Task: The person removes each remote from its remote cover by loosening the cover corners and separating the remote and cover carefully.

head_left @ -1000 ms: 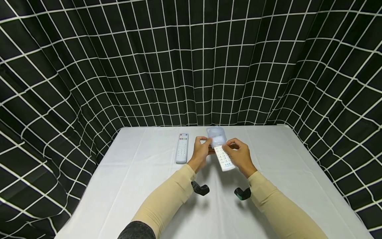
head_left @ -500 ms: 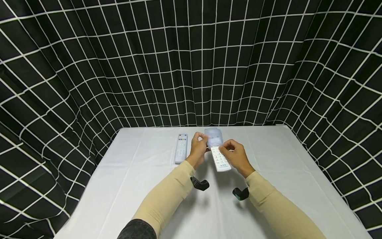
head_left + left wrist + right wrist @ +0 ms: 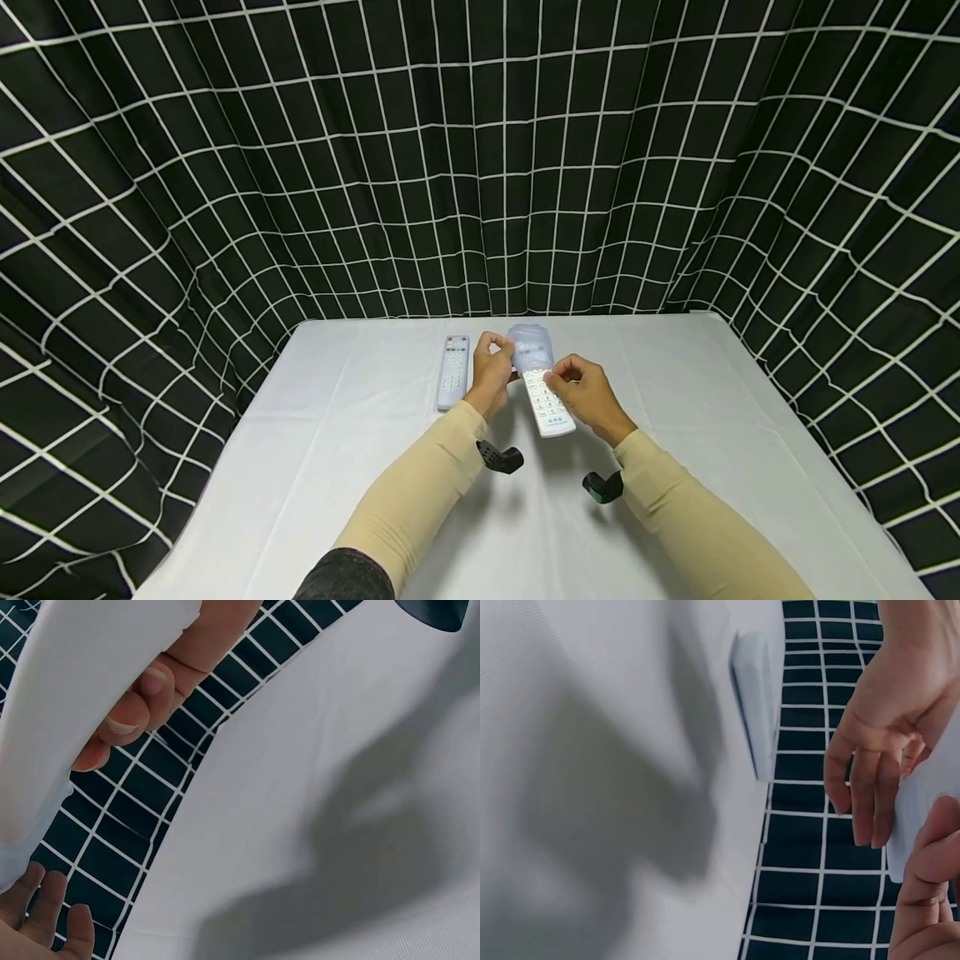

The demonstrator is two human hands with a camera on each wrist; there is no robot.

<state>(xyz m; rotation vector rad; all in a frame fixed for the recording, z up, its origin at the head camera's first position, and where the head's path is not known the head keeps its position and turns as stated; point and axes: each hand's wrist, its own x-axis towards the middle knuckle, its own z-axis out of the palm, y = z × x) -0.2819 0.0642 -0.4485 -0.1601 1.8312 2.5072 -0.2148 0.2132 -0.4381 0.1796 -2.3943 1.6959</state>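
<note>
A white remote control (image 3: 553, 417) hangs above the table, tilted, with its keypad facing up. A translucent plastic sleeve (image 3: 531, 346) covers its far half. My left hand (image 3: 491, 371) pinches the sleeve's left edge between thumb and index finger; in the left wrist view its other fingers (image 3: 51, 911) are spread. My right hand (image 3: 592, 396) pinches the remote's right side just below the sleeve's mouth. In the right wrist view, both the left hand (image 3: 889, 735) and right hand (image 3: 926, 900) sit at the sleeve (image 3: 906, 825). The remote's underside (image 3: 75, 697) fills the left wrist view's corner.
A second remote control (image 3: 453, 375), light grey with coloured keys near its top, lies on the white tablecloth (image 3: 360, 417) left of my left hand. Behind the table hangs a black curtain (image 3: 495, 192) with a white grid. Small black devices (image 3: 501, 458) are on both wrists.
Both hands have shifted slightly left and nearer with the remote and sleeve. The remote stands a little more upright in view. The hands keep their pinches; the second remote stays in place.
</note>
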